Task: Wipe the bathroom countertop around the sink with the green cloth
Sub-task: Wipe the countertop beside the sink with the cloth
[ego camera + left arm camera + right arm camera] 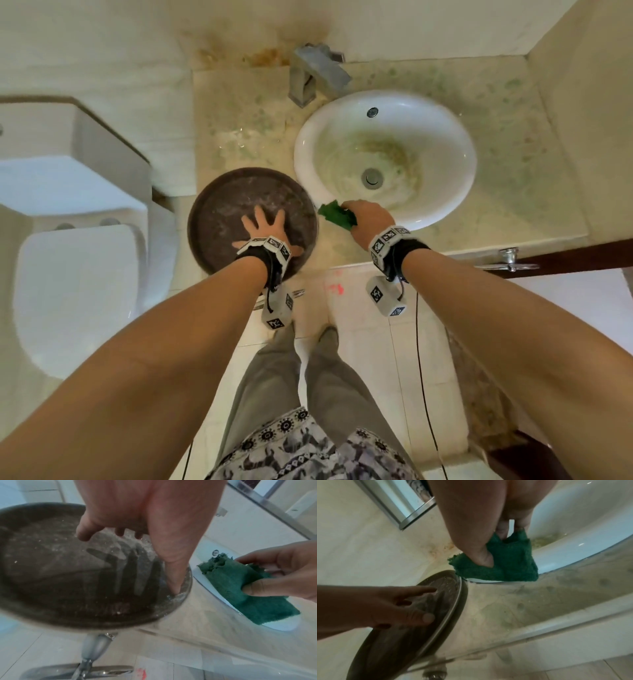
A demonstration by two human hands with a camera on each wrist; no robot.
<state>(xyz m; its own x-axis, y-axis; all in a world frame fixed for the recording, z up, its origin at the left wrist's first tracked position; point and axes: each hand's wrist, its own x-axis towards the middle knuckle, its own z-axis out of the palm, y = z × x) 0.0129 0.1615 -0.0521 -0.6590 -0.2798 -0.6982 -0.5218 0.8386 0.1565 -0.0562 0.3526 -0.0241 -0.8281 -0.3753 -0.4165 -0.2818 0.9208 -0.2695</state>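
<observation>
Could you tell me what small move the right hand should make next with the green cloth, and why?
Probably lower the green cloth onto the countertop strip in front of the sink and sweep right. The right hand pinches it at the sink's near rim, greenish stains still mark the counter, and the left hand rests spread on the dark round tray.

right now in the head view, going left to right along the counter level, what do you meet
toilet → dark round tray with the left hand spread flat on it → green cloth gripped by the right hand → white sink → bare stained countertop → metal door handle
</observation>
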